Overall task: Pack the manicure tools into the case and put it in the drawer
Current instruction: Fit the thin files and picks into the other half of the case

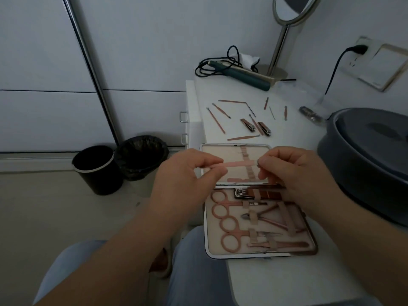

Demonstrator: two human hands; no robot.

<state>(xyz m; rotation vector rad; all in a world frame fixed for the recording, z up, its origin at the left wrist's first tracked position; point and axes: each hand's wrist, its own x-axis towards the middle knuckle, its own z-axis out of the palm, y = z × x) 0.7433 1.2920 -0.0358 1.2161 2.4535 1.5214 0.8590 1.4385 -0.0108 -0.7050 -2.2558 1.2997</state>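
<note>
Nail file [239, 163] held level over the open case [260, 217], left hand [185, 182] and right hand [295, 173] each pinching one end. Four pink ring handles strapped in the near half (far half nearly bare). Two clippers [256, 127] lie loose on the white table [260, 281] beyond.

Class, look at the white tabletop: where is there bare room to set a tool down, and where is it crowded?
Bare room: the strip of tabletop nearer than the open case, and the patch between the two nail clippers and the grey basin. Crowded: the loose tools beyond the case, and the far edge by the hair iron.
</note>
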